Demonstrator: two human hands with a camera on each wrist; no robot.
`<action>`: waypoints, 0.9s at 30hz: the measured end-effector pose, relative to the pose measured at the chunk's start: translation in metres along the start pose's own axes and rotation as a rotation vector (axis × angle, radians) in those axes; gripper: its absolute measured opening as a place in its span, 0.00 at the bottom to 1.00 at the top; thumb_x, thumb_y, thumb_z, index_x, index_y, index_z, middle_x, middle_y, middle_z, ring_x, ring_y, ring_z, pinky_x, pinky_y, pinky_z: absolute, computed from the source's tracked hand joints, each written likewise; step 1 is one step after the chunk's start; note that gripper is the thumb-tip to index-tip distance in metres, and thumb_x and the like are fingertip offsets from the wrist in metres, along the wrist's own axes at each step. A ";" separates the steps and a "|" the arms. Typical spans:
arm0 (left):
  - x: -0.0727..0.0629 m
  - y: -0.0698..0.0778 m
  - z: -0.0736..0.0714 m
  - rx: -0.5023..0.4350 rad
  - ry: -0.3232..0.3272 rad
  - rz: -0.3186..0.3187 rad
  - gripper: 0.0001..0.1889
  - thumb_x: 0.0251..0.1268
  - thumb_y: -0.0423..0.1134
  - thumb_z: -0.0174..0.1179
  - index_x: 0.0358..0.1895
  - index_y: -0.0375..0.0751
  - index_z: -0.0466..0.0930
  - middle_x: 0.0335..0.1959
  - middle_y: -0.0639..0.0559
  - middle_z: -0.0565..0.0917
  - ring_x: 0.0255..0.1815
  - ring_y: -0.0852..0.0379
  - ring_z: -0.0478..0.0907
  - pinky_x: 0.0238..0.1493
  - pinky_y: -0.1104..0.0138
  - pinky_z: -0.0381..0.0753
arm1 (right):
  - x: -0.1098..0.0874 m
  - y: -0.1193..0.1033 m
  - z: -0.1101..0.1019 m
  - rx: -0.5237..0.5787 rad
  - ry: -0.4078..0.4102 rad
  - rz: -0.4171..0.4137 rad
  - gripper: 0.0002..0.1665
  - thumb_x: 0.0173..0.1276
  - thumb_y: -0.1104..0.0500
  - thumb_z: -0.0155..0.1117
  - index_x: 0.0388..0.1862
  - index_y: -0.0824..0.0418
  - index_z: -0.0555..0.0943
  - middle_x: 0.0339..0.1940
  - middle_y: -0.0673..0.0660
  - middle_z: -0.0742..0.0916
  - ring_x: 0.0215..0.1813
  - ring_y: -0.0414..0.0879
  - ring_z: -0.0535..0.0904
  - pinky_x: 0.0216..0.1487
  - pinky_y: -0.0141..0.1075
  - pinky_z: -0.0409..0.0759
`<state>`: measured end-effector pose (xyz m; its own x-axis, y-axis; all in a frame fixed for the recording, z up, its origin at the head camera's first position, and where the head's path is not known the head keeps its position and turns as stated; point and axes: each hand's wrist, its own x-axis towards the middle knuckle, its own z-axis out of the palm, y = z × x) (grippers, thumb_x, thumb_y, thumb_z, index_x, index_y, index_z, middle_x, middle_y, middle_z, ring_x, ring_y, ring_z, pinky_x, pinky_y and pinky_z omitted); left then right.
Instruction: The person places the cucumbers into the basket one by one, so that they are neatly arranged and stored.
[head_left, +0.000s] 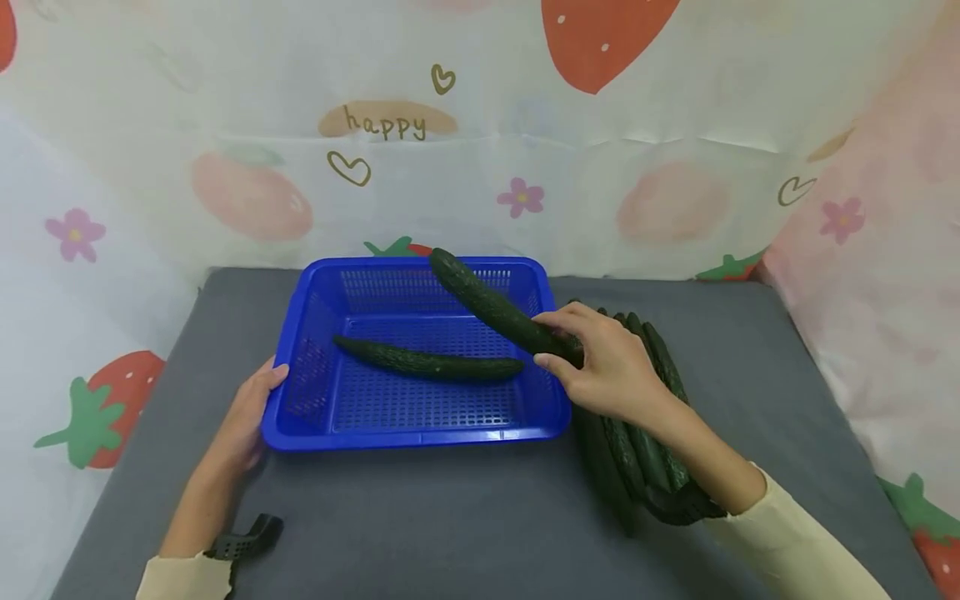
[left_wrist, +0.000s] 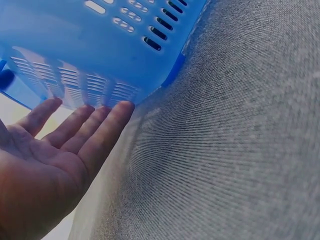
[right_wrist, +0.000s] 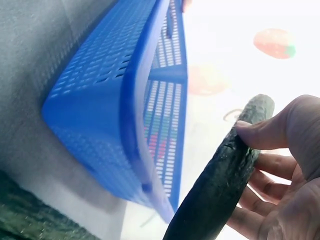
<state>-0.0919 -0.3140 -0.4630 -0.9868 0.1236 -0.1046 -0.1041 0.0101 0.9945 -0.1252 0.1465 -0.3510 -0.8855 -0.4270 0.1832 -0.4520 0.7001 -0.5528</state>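
Note:
My right hand (head_left: 611,367) holds a dark green cucumber (head_left: 487,304) by its near end, thumb on one side and fingers on the other. The cucumber slants up and left above the right part of a blue plastic basket (head_left: 420,442). Inside the basket a second cucumber (head_left: 427,363) lies crosswise on the slotted floor. At the basket's left side, my left hand (head_left: 243,417) grips the rim, thumb over the edge. In the left wrist view its fingers (left_wrist: 107,132) reach up against the basket's outer wall.
Several more cucumbers (head_left: 663,450) lie side by side right of the basket, partly hidden under my right hand and forearm. A grey cloth (head_left: 450,517) covers the table. Behind it hangs a white curtain (head_left: 465,208) printed with strawberries and hearts.

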 end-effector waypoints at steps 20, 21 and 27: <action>-0.003 0.003 0.001 -0.015 0.015 -0.044 0.34 0.89 0.49 0.39 0.83 0.28 0.48 0.50 0.64 0.87 0.48 0.64 0.87 0.47 0.69 0.89 | 0.020 -0.031 0.020 -0.002 -0.155 -0.131 0.25 0.75 0.53 0.71 0.69 0.53 0.83 0.61 0.53 0.87 0.24 0.40 0.73 0.24 0.33 0.65; -0.004 0.003 0.000 -0.013 0.017 -0.044 0.34 0.89 0.49 0.39 0.83 0.28 0.48 0.50 0.64 0.87 0.48 0.65 0.87 0.47 0.69 0.89 | 0.021 -0.032 0.021 -0.009 -0.167 -0.139 0.25 0.75 0.53 0.71 0.69 0.53 0.82 0.62 0.53 0.87 0.21 0.38 0.68 0.23 0.33 0.65; -0.002 0.006 -0.001 0.020 0.012 -0.041 0.36 0.89 0.52 0.39 0.85 0.30 0.46 0.53 0.64 0.85 0.51 0.64 0.86 0.49 0.69 0.88 | 0.024 -0.038 0.028 -0.026 -0.188 -0.169 0.24 0.75 0.53 0.71 0.68 0.52 0.83 0.61 0.51 0.87 0.21 0.36 0.67 0.23 0.31 0.64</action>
<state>-0.0903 -0.3149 -0.4565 -0.9831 0.1108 -0.1456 -0.1426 0.0346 0.9892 -0.1266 0.0938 -0.3487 -0.7626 -0.6364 0.1160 -0.5969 0.6233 -0.5052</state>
